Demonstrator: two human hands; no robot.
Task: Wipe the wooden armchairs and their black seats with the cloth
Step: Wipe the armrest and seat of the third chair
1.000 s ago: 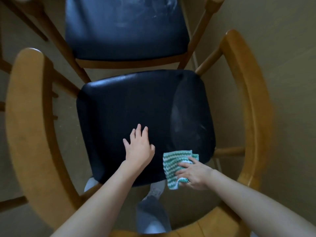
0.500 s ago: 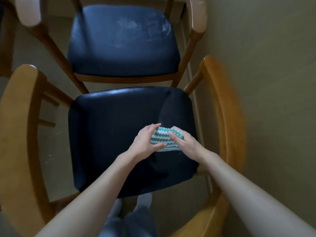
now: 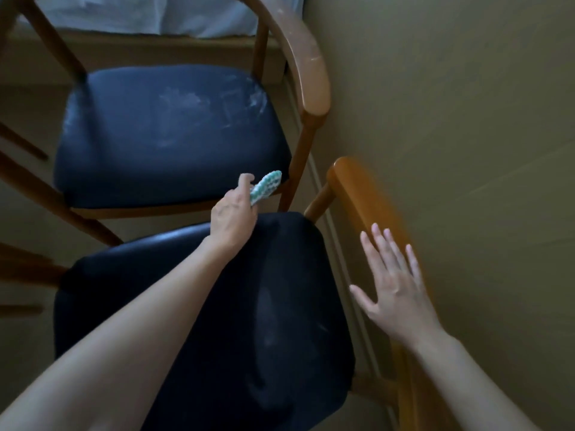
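My left hand (image 3: 231, 217) pinches the folded cloth (image 3: 265, 186) over the far seat's (image 3: 168, 132) front edge, my right hand (image 3: 393, 284) spread empty well behind it.

Can't see most of cloth (image 3: 266, 185): tucked inside left hand (image 3: 233, 217), only striped tip out. Can't make out near armrest (image 3: 367, 197) edges, motion blur; btm cropped by frame. Lose far armchair (image 3: 306, 63) back at top edge, L side too.
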